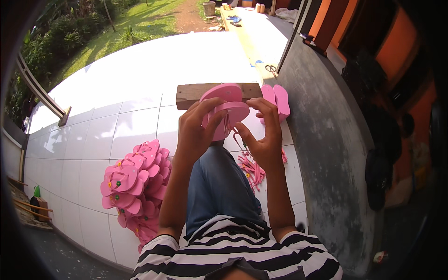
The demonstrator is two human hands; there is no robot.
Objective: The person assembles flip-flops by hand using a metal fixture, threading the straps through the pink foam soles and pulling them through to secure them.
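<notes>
My left hand (198, 126) is closed round the edge of a pink flip-flop sole (235, 111), thumb underneath. Another pink sole (221, 92) shows just behind it. Thin metal prongs (227, 123) stand at the near sole's underside. My right hand (267, 133) curls at the sole's right edge, its finger on the rim and its thumb below. From beside that thumb hangs a thin pink strap (241, 141); whether the thumb grips it is hard to see. Behind the soles lies a brown wooden block (189, 94).
Finished pink flip-flops with small flowers (123, 179) are heaped at my left. Loose pink straps (252, 169) lie right of my legs. More pink soles (276, 102) rest beyond my right hand, near scissors (271, 69). A grey ledge (322, 140) runs along the right.
</notes>
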